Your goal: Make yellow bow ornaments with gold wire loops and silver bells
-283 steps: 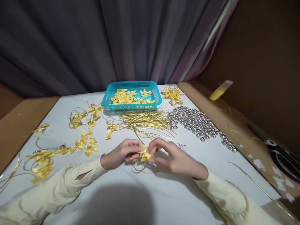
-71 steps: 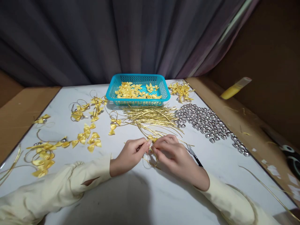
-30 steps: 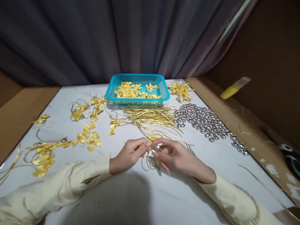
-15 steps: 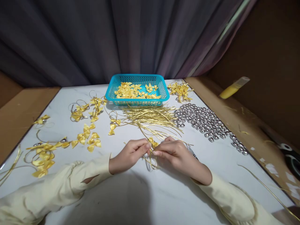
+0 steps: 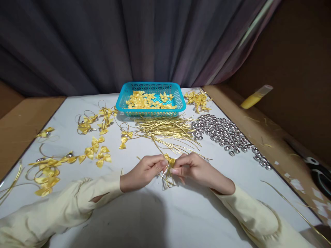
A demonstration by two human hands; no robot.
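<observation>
My left hand (image 5: 144, 172) and my right hand (image 5: 197, 169) meet over the middle of the white table (image 5: 160, 213). Both pinch a small yellow ribbon bow (image 5: 169, 159) with a gold cord loop (image 5: 168, 179) hanging under it. The fingers of both hands are curled closed round the bow and the cord. Loose gold cords (image 5: 165, 129) lie just beyond my hands. A blue basket (image 5: 151, 112) of yellow bows stands at the back.
Silver bells (image 5: 224, 135) are spread at the right. Bows on cord loops (image 5: 97, 151) lie scattered at the left, and more (image 5: 198, 100) beside the basket. On the brown ledge at the right lie a yellow tube (image 5: 254, 98) and black scissors (image 5: 319, 172).
My right hand's fingers, spread a second ago, have closed on the bow and cord. Both hands have drawn closer together, and the bow sits a little higher between them.
</observation>
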